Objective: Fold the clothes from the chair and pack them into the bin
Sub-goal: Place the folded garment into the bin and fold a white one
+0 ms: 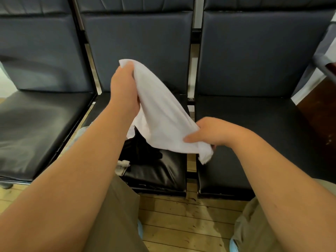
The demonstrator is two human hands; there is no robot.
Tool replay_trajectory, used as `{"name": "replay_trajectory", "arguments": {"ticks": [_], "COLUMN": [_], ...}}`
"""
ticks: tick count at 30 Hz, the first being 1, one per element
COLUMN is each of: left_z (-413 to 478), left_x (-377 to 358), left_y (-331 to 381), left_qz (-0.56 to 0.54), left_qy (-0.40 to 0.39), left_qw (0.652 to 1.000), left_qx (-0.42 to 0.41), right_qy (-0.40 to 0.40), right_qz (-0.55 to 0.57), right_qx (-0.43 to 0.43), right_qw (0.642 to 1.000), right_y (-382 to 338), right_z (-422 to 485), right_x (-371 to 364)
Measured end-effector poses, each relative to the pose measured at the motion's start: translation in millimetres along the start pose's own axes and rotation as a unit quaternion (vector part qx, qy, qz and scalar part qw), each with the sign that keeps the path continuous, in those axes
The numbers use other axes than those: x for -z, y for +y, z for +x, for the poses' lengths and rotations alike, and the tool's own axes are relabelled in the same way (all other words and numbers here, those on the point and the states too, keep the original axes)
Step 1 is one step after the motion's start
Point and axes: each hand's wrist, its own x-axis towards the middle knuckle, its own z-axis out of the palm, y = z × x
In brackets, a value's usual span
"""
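Note:
I hold a white garment [160, 115] stretched in the air above the middle black chair seat [163, 171]. My left hand [124, 86] grips its upper far corner, raised in front of the chair back. My right hand [209, 132] pinches its lower near edge, close to the gap between the middle and right seats. Under the white cloth, a dark garment [143, 151] lies bunched on the middle seat, and a small white piece of cloth [122, 165] sits at that seat's left edge. No bin is in view.
Three black padded chairs stand side by side: the left seat [36, 128], the middle one and the right seat [254, 135]. Wooden plank floor [190, 219] runs below. My knees in khaki trousers [116, 215] are at the bottom. A brown surface [320, 99] is at the right.

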Motion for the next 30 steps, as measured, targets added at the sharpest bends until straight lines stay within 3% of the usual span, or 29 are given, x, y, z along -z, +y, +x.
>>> {"name": "replay_trajectory", "arguments": {"ticks": [2, 4, 6, 7, 8, 11, 12, 13, 16, 17, 18, 20, 23, 26, 28, 29, 30], "left_z": [12, 13, 3, -1, -9, -27, -29, -29, -24, -21, -20, -19, -14, -37, -66, -79, -99], "left_x": [15, 20, 14, 11, 8, 0, -2, -6, -17, -19, -20, -20, -23, -25, -41, -42, -42], "left_y": [0, 1, 2, -1, -5, -33, -44, -55, -67, -67, -65, -64, -65, -68, -80, -90, -94], "left_qz": [0.023, 0.087, 0.207, 0.298, 0.401, 0.581, 0.598, 0.602, 0.633, 0.637, 0.624, 0.569, 0.519, 0.285, 0.183, 0.134, 0.096], "left_qy": [0.041, 0.05, -0.041, -0.11, -0.185, -0.384, -0.41, -0.414, -0.339, -0.327, -0.328, -0.322, -0.314, -0.378, -0.441, -0.504, -0.52], "left_qw": [0.998, 0.992, 0.972, 0.943, 0.891, 0.705, 0.673, 0.663, 0.651, 0.647, 0.665, 0.735, 0.794, 0.866, 0.838, 0.806, 0.804], "left_qx": [-0.032, -0.082, -0.104, -0.102, -0.107, -0.136, -0.146, -0.161, -0.244, -0.261, -0.249, -0.179, -0.046, 0.164, 0.265, 0.278, 0.271], "right_qy": [0.006, 0.043, 0.078, 0.089, 0.093, 0.084, 0.081, 0.08, 0.09, 0.091, 0.091, 0.097, 0.134, 0.205, 0.236, 0.25, 0.263], "right_qz": [-0.021, 0.041, 0.189, 0.255, 0.309, 0.462, 0.507, 0.543, 0.612, 0.618, 0.61, 0.553, 0.426, 0.245, 0.198, 0.202, 0.21], "right_qx": [-0.035, -0.024, 0.009, 0.023, 0.035, 0.067, 0.072, 0.075, 0.08, 0.086, 0.091, 0.087, 0.03, -0.044, -0.066, -0.075, -0.083], "right_qw": [0.999, 0.998, 0.979, 0.963, 0.946, 0.88, 0.855, 0.833, 0.782, 0.776, 0.782, 0.823, 0.894, 0.947, 0.949, 0.944, 0.938], "right_y": [9, 14, 13, 12, 10, 6, 3, 1, 1, 3, 4, 8, 16, 28, 40, 47, 54], "right_z": [3, 3, 4, 5, 5, 4, 0, -4, -16, -19, -22, -24, -22, -23, -26, -28, -31], "right_x": [-2, -1, 1, 3, 4, 8, 10, 11, 19, 21, 23, 26, 28, 28, 30, 31, 34]}}
